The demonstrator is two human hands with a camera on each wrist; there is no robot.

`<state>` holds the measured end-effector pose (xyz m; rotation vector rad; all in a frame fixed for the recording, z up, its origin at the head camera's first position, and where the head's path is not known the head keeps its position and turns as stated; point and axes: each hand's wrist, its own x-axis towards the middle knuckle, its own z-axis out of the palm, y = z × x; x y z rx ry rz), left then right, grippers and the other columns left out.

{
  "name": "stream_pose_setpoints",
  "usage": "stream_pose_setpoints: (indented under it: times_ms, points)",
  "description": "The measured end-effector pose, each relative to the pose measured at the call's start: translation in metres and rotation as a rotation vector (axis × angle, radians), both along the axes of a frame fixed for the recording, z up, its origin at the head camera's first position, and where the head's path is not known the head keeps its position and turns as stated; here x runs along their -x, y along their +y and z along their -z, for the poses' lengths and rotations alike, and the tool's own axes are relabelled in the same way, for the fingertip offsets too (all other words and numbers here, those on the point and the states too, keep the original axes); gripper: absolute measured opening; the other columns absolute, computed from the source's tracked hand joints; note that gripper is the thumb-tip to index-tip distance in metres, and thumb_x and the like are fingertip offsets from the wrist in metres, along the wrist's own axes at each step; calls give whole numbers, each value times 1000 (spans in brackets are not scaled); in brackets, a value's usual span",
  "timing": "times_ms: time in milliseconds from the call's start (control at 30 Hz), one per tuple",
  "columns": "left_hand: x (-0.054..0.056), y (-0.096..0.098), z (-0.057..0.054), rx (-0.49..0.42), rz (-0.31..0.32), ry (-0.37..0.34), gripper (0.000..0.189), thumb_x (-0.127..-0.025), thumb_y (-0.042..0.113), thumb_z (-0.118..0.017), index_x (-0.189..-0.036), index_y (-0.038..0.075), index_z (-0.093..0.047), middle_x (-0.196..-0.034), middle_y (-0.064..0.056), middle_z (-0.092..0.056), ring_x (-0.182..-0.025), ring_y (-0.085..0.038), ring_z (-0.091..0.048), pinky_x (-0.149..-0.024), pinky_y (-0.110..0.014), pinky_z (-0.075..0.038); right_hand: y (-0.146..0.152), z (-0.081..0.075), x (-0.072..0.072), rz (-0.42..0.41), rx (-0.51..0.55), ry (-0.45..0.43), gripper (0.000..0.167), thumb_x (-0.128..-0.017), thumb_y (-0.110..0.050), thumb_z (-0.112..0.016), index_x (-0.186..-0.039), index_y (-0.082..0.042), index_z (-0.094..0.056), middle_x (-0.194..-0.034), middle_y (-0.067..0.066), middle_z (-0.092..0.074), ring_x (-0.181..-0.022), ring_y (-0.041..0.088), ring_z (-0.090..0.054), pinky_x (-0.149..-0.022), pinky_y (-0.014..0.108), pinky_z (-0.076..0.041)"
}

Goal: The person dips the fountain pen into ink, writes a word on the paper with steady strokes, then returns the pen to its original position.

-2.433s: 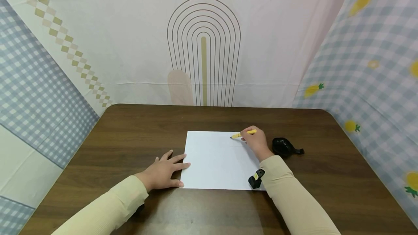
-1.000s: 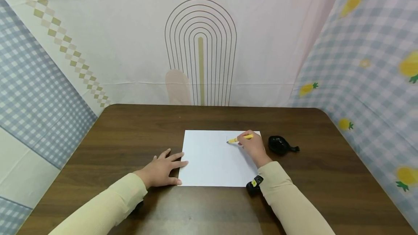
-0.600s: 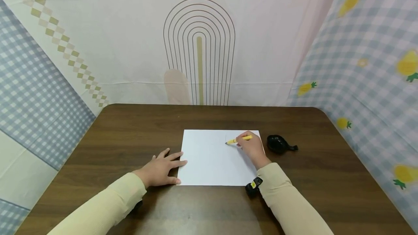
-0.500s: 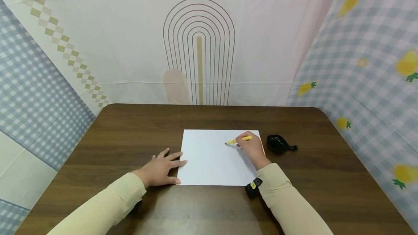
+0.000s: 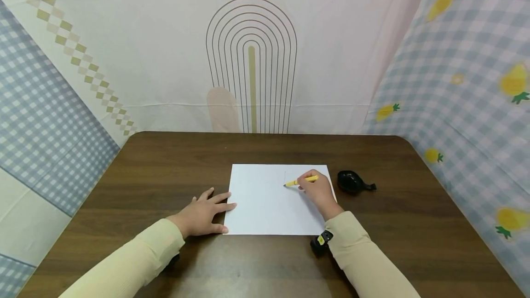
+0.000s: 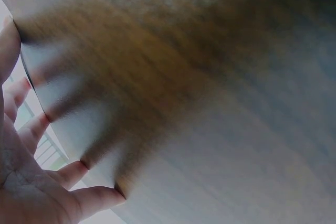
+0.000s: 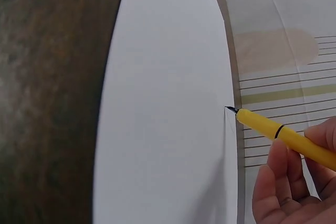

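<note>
A white sheet of paper (image 5: 256,201) lies flat on the brown table. My left hand (image 5: 203,215) rests at its left edge with spread fingers; some fingertips touch the paper and others the tabletop. The left wrist view shows the same hand (image 6: 37,182) with straight fingertips on the wood. My right hand (image 5: 319,190) pinches a yellow fountain pen (image 5: 304,180) over the upper right part of the sheet. In the right wrist view the dark nib of the fountain pen (image 7: 286,134) meets the paper (image 7: 163,103). A thin line (image 5: 285,176) runs up the sheet from the nib.
A black, rounded object with a short tail (image 5: 352,183) sits on the table (image 5: 178,160) just right of the sheet. Behind the table hangs a white patterned cloth (image 5: 331,49), with checked cloths at both sides.
The right hand has drawn the fountain pen down the sheet toward the person, and a short thin line now shows above the nib. The left hand keeps its place on the paper's edge.
</note>
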<state>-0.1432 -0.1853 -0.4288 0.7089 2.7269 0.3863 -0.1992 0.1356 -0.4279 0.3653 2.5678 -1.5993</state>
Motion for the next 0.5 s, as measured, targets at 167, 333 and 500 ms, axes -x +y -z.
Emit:
stream_pose_setpoints:
  times_ms: [167,333,500]
  points:
    - [0,0,1,-2,0,-3,66,-84,49,-69,-143,27,-50,-156,-4,-31,-141,-50,-17,-96,-78,-22,0,0,-3,-6,-11,-2,14,-92,-19,-62,-97,-5,-61,-94,12,-67,-82,20,-59,-67,24,-46]
    - [-1,-1,1,-9,4,2,66,-84,49,-69,-143,26,-50,-156,-4,-32,-141,-51,-18,-96,-78,-22,-1,0,-6,-6,-31,-3,14,-92,-19,-63,-95,-5,-62,-91,11,-68,-81,21,-59,-66,25,-46]
    - [-1,-1,0,-10,3,5,66,-84,50,-69,-143,26,-50,-156,-4,-32,-141,-51,-17,-96,-78,-22,-2,-1,-10,-8,-35,5,13,-91,-18,-63,-94,-5,-62,-89,11,-68,-79,21,-58,-65,25,-46]
